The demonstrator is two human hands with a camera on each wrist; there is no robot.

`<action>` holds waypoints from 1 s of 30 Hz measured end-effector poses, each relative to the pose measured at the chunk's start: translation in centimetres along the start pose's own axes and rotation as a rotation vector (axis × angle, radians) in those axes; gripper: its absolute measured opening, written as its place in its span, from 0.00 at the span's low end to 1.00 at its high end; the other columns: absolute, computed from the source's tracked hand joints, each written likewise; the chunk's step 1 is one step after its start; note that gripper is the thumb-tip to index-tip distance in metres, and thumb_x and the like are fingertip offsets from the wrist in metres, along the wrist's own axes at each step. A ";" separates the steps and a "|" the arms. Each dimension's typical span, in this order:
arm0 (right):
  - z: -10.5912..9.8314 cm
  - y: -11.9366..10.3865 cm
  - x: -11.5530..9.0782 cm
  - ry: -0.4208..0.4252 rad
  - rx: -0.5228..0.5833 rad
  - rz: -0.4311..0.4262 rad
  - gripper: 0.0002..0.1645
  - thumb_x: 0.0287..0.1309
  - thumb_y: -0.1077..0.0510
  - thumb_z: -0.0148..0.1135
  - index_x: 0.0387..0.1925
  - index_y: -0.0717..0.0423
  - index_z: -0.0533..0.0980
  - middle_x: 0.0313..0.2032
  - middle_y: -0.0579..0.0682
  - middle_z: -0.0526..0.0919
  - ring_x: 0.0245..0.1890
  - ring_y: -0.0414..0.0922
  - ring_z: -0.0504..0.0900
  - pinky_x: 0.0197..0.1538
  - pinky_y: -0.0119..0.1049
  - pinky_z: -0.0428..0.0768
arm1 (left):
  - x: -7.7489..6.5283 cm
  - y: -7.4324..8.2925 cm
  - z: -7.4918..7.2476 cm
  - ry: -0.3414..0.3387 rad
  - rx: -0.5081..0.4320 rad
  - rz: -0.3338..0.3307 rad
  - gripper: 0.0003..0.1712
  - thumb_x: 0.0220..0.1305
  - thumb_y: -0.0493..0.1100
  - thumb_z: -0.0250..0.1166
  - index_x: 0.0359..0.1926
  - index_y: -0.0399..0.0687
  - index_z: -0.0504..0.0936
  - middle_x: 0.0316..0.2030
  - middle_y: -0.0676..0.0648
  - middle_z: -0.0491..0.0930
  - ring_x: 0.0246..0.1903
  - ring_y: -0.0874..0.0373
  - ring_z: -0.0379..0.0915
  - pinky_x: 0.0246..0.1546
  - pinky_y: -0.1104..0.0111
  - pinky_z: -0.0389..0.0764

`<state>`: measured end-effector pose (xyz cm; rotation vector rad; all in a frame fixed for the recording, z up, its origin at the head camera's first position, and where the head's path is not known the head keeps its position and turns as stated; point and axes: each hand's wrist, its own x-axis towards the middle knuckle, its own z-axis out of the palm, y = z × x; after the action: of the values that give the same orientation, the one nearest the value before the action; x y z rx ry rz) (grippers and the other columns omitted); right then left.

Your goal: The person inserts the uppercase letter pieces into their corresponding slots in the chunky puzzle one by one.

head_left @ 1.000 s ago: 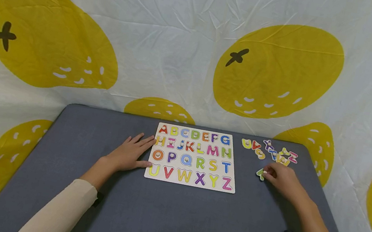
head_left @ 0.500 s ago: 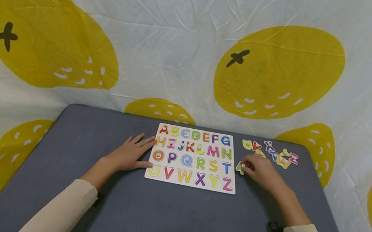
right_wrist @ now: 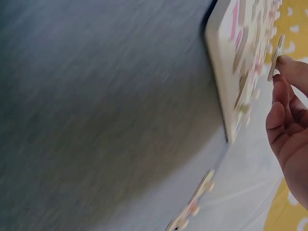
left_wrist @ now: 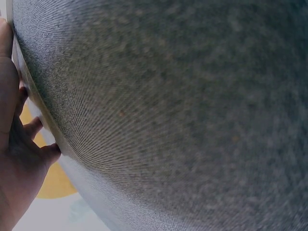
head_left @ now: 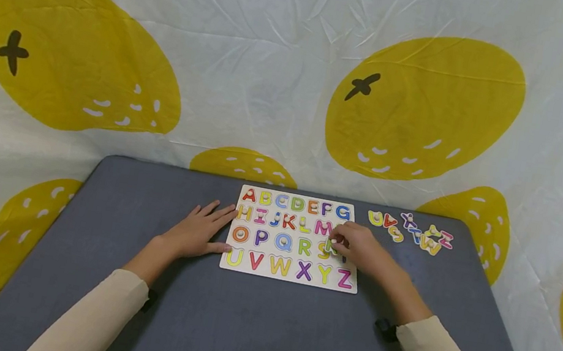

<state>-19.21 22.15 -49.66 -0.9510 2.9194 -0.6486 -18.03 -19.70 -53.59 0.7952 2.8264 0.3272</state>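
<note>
Fingers spread, my left hand (head_left: 199, 232) touches the alphabet board (head_left: 267, 265); my right hand (head_left: 362, 250) pinches a green letter piece (head_left: 328, 246), best aligned with its recess before pressing.

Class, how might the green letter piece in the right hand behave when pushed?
The green piece is probably stiff: its thin profile looks straight. It seems light, as the right hand holds it in a pinch. Being flat, it would likely slide, not roll.
</note>
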 end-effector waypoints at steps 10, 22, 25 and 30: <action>1.6 -2.3 2.5 -0.082 0.026 -0.021 0.04 0.64 0.61 0.70 0.41 0.56 0.85 0.36 0.46 0.82 0.35 0.38 0.78 0.42 0.36 0.82 | 0.1 -0.1 0.1 0.001 -0.013 -0.002 0.55 0.67 0.72 0.61 0.84 0.57 0.49 0.83 0.51 0.50 0.82 0.39 0.41 0.75 0.34 0.48; 3.1 -3.3 3.5 -0.130 -0.041 -0.061 0.04 0.66 0.60 0.69 0.42 0.54 0.86 0.36 0.46 0.81 0.34 0.38 0.75 0.42 0.35 0.80 | 0.0 0.1 0.0 0.003 -0.012 0.002 0.55 0.67 0.72 0.62 0.84 0.56 0.49 0.83 0.50 0.50 0.82 0.38 0.41 0.75 0.34 0.49; 3.2 -3.5 3.7 -0.132 -0.040 -0.046 0.04 0.67 0.60 0.69 0.42 0.53 0.86 0.37 0.46 0.81 0.34 0.39 0.75 0.43 0.36 0.80 | 0.0 0.1 -0.1 0.005 -0.010 0.003 0.55 0.67 0.71 0.62 0.84 0.56 0.50 0.82 0.49 0.50 0.81 0.38 0.42 0.75 0.33 0.49; 3.2 -3.6 3.8 -0.147 -0.044 -0.030 0.04 0.68 0.60 0.67 0.42 0.54 0.85 0.37 0.46 0.81 0.35 0.39 0.75 0.43 0.36 0.80 | 0.0 0.1 -0.1 0.014 -0.006 0.006 0.54 0.67 0.71 0.62 0.83 0.54 0.51 0.82 0.48 0.52 0.81 0.37 0.43 0.74 0.33 0.51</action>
<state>-19.85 16.17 -50.75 -1.0028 2.8065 -0.4950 -17.95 -19.63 -53.43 0.8039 2.8349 0.3432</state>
